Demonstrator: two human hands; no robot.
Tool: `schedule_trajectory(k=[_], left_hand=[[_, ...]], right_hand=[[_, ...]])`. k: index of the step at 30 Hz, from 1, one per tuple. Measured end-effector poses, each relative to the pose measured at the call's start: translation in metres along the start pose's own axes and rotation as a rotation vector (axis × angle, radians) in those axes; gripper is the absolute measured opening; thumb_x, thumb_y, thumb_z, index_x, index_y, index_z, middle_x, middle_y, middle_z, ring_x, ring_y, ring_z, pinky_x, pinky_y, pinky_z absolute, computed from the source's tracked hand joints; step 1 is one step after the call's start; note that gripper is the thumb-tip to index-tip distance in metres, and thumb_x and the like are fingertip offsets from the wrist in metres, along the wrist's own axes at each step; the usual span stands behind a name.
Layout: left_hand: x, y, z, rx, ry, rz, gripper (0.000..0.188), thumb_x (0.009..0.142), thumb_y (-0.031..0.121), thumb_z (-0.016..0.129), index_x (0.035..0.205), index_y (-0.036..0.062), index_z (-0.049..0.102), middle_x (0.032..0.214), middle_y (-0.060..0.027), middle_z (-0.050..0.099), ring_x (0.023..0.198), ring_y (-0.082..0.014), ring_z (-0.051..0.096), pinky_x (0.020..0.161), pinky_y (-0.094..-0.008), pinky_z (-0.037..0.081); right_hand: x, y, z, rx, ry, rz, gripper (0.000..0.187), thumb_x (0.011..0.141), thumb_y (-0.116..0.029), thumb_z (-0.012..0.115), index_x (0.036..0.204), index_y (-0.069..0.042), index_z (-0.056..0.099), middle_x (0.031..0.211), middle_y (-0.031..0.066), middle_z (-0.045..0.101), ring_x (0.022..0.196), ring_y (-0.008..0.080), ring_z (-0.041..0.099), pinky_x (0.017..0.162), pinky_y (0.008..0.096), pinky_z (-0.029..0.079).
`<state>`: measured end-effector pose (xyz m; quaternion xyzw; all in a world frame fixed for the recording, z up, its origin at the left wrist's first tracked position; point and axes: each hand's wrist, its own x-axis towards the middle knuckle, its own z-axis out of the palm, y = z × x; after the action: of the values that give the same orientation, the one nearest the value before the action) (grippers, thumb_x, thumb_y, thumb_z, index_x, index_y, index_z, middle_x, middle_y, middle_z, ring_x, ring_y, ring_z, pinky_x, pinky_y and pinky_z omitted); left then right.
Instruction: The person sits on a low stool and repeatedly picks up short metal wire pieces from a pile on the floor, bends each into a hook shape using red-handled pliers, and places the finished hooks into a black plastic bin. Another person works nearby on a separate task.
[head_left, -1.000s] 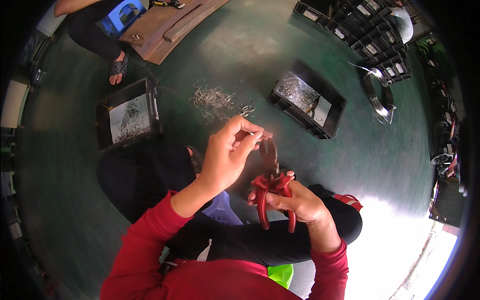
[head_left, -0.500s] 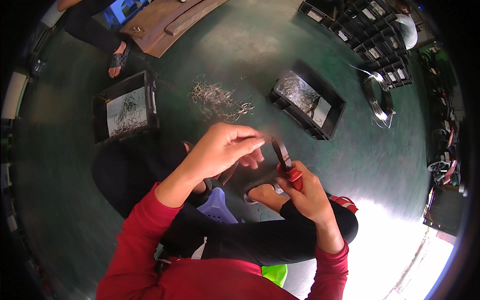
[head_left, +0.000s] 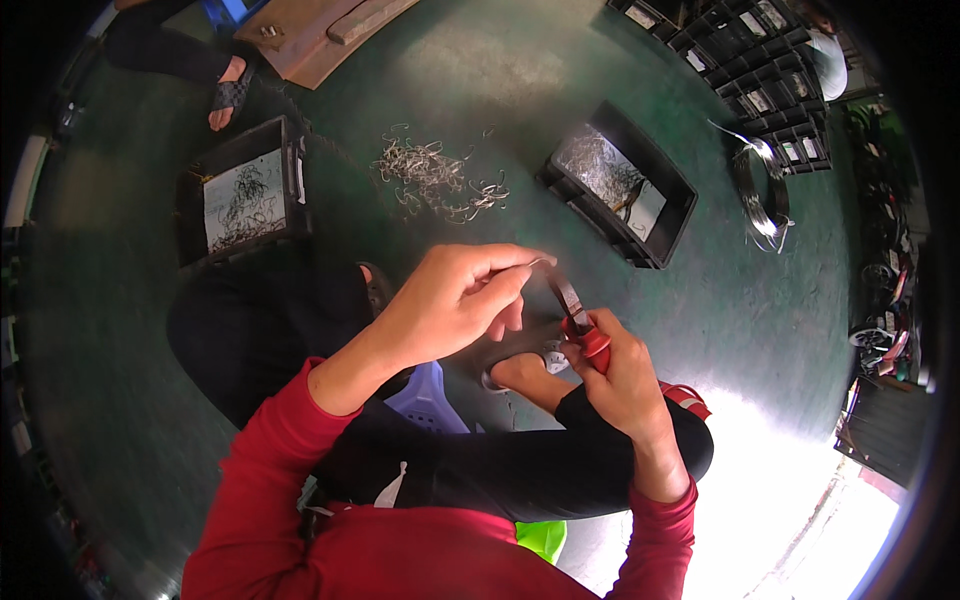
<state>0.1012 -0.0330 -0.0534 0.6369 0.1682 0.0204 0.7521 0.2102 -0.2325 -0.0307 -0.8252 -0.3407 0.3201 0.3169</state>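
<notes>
Green floor (head_left: 770, 310) fills most of my view, dark and scuffed, with glare flooding in around four o'clock. Near the middle I have the pliers (head_left: 583, 325), red-handled, their dark nose tilted up toward eleven o'clock. From here I see the right hand (head_left: 622, 372) wrapped around the handles, fingers closed. At the nose is a thin wire (head_left: 541, 262); my left hand (head_left: 462, 300) pinches it between thumb and forefinger, the other fingers loosely curled. I cannot tell whether the jaws grip the wire. Taking the pliers as my clock's centre, a loose pile (head_left: 425, 172) of bent wires lies on the floor between ten and eleven. Toward one o'clock I make out a black crate (head_left: 655, 165) with more wires on a pale liner; a second crate (head_left: 298, 200), similarly filled, sits between nine and ten. At two o'clock I see a coil (head_left: 746, 192) of wire beside stacked crates (head_left: 750, 70). Far out, toward ten, I spot a co-worker's sandalled foot (head_left: 230, 95), near a brown board (head_left: 300, 50).
</notes>
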Motion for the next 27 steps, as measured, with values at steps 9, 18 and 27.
schedule_trajectory(k=[9,18,27], left_hand=[[-0.006,0.001,0.006,-0.023,-0.026,-0.102,0.031,0.099,0.010,0.043,0.121,-0.0002,0.063,0.063,-0.0038,0.059,0.051,-0.0060,0.051,0.047,-0.0223,0.040],[-0.007,-0.003,0.011,-0.013,0.022,-0.085,0.031,0.100,0.012,0.044,0.121,-0.0005,0.063,0.061,-0.0030,0.058,0.049,-0.0055,0.049,0.045,-0.0219,0.038],[-0.005,-0.006,0.009,-0.051,0.040,-0.111,0.031,0.100,0.012,0.044,0.122,-0.0005,0.062,0.063,-0.0029,0.058,0.050,-0.0051,0.048,0.046,-0.0215,0.038]], right_hand=[[0.000,0.009,0.004,-0.260,0.132,-0.049,0.028,0.075,0.010,0.058,0.101,-0.002,0.055,0.090,0.0180,0.061,0.084,0.0406,0.061,0.070,0.0433,0.049],[0.001,0.008,0.009,-0.447,0.205,-0.039,0.034,0.071,0.011,0.058,0.101,-0.005,0.054,0.093,0.0125,0.060,0.091,0.0353,0.060,0.073,0.0452,0.049],[0.006,0.013,0.016,-0.592,0.302,-0.107,0.034,0.072,0.011,0.058,0.103,-0.003,0.052,0.092,0.0177,0.058,0.088,0.0405,0.059,0.073,0.0457,0.047]])
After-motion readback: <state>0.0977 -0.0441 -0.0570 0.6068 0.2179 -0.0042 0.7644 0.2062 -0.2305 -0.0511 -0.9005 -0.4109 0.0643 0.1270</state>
